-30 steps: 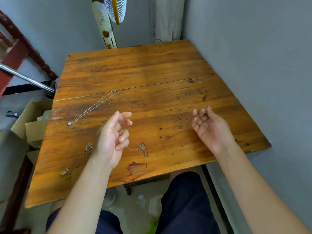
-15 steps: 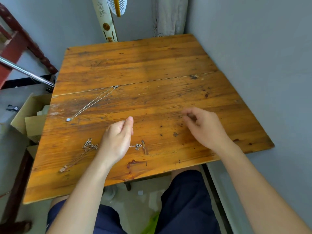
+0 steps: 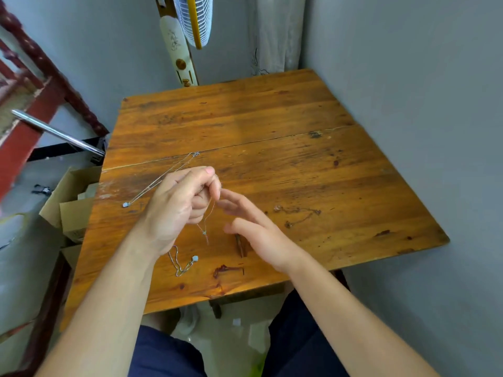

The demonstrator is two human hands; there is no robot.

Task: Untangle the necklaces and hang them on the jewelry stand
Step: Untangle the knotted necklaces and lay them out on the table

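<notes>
Pinched in the left hand (image 3: 177, 210), a thin chain (image 3: 208, 217) dangles over the wooden table (image 3: 272, 118). Just right of it, the right hand (image 3: 258, 229) is spread and empty. 3 more necklaces lie flat: far-left (image 3: 160, 180), near (image 3: 182, 262), right (image 3: 298, 216).

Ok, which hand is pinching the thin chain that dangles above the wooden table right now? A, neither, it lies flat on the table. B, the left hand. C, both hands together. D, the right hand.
B: the left hand pinches the thin chain in its fingers, lifted off the wooden table; the right hand is open beside it.
</notes>
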